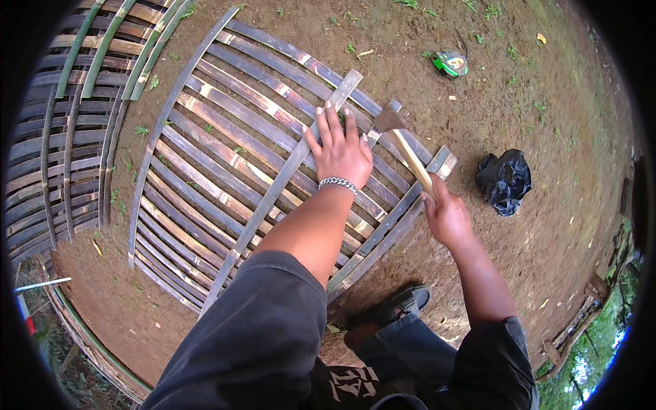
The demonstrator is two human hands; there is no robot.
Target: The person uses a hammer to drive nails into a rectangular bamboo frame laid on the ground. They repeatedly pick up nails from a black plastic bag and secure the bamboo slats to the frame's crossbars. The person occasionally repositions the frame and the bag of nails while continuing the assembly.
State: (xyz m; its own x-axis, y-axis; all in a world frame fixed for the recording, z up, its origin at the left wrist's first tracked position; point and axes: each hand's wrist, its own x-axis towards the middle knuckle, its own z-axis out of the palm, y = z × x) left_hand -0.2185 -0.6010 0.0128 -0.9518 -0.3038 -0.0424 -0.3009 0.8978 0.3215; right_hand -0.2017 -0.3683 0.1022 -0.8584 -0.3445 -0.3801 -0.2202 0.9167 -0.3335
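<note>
A panel of split bamboo slats [164, 113] lies on the ground in front of me, with cross strips over its long slats. My left hand [342, 154] rests flat on it, fingers spread, touching the middle cross strip [273, 193]. A chain bracelet [338, 183] circles that wrist. In my right hand [449, 215] is a hatchet [413, 160], gripped by its pale wooden handle. The dark hatchet head is over the slat ends at the panel's far right, just right of my left fingers. Whether the head touches the bamboo, I cannot tell.
Another bamboo slat panel [68, 137] with green strips lies at the left. A green tape measure [451, 64] sits on the dirt at the far right, and a crumpled black plastic bag [504, 181] nearer. My shoe [406, 302] stands by the panel's near edge.
</note>
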